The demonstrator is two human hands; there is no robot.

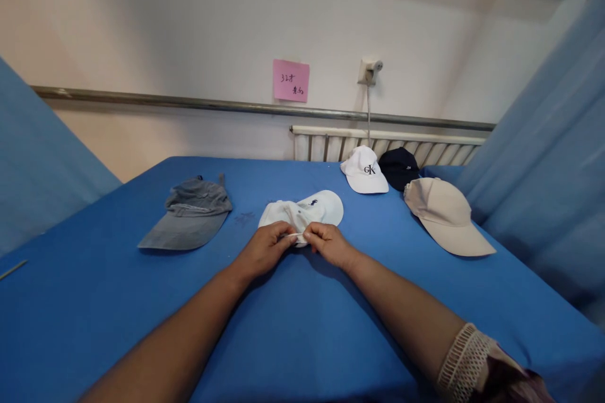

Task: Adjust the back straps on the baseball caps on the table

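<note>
Off-white cap (pixel 306 211), lying on the blue table (pixel 302 321), is pinched at its near edge by the fingers (pixel 282 228) of left hand (pixel 265 250) and right hand (pixel 333 245), probably light, soft-crowned, stiffer-brimmed, hardly fragile, best gripped by edge or brim (pixel 335 208).

Left grip (pixel 268 245) and right grip (pixel 329 244) pinch pale cap (pixel 302 213).

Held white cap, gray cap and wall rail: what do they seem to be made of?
Held white cap: soft, matte fabric, perhaps cotton, going by its folds and slumped crown. Gray cap: matte cloth, possibly washed cotton, with a wrinkled, crumpled crown. Wall rail: probably metal, given its gray, dull sheen.
</note>
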